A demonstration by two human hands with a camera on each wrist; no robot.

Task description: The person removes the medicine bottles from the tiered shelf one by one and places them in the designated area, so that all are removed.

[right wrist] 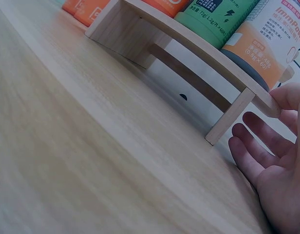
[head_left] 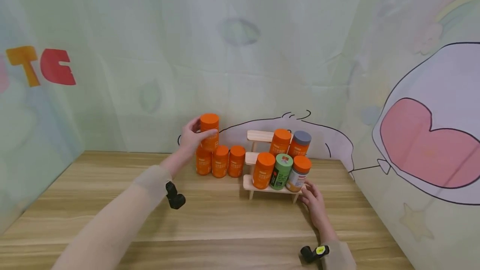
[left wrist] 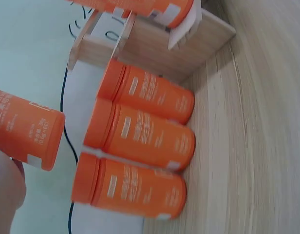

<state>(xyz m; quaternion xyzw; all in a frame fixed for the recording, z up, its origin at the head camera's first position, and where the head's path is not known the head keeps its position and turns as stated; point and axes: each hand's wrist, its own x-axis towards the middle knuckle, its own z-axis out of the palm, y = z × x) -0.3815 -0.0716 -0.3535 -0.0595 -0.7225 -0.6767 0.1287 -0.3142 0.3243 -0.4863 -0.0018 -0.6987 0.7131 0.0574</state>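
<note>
Holding orange jar [head_left: 210, 125] upright in left hand [head_left: 193, 137], left of rack [head_left: 259, 136]; pinching rack's lower-right end with right hand [head_left: 314, 203].

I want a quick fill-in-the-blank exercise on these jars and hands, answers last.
The left hand holds a jar whose lid is ____.
The middle jar on the lowest step of the wooden rack is ____.
The right hand pinches that step at its ____ end.
Left of the rack, jars on the table number ____.
Missing words: orange; green; right; three.
</note>
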